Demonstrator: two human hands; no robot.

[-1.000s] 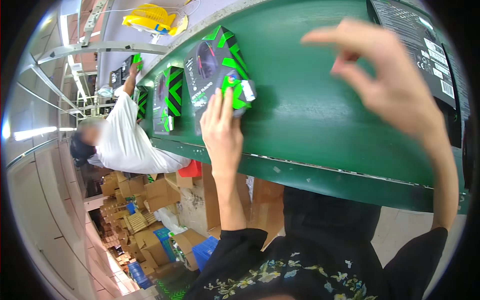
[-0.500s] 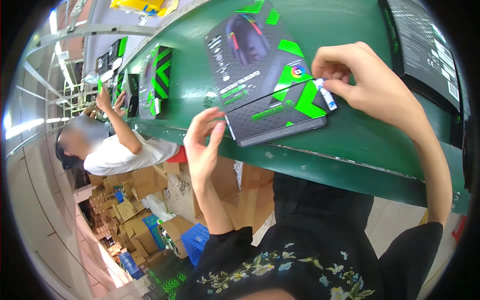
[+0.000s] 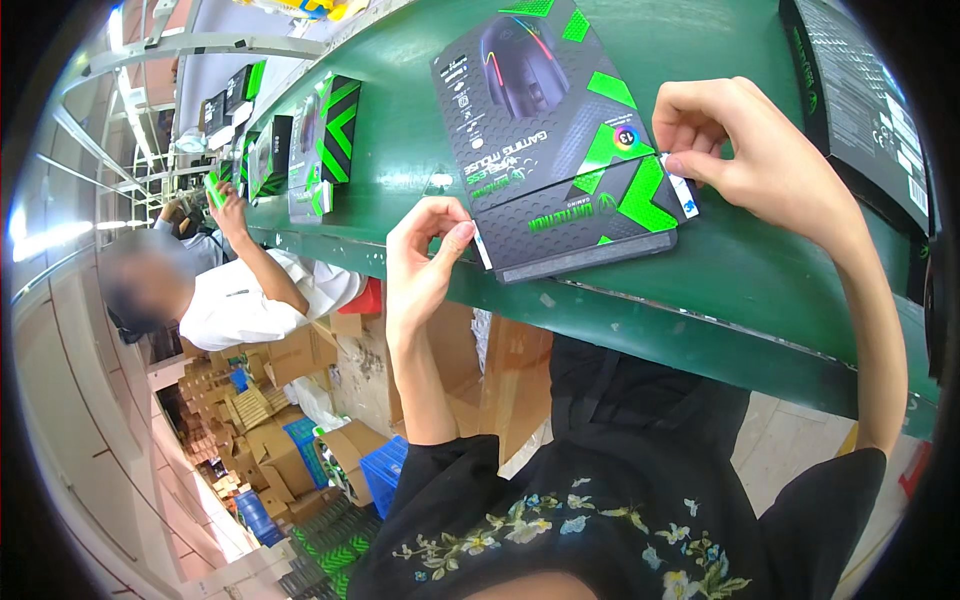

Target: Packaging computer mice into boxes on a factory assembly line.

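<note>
A black and green computer mouse box (image 3: 550, 135) lies on the green table in front of me, a mouse pictured on its upper part. Its near end panel is folded out toward me, and a small side flap with a white inner face stands out at each side. Thumb and fingers of my left hand (image 3: 425, 255) are closed at the box's left edge, by the left flap (image 3: 483, 246). My right hand (image 3: 722, 150) pinches at the right edge, by the right flap (image 3: 682, 188). The box's inside is hidden.
To the right lies a larger black box (image 3: 865, 120). More green and black boxes (image 3: 325, 135) stand along the table at the left, where a co-worker in a white shirt (image 3: 250, 300) holds a small green item. Cardboard cartons (image 3: 280, 450) and a blue crate (image 3: 383, 474) are below.
The box sits slightly farther right and up in the picture. My left fingers have closed in at its left edge. At the left, the co-worker has raised a green item.
</note>
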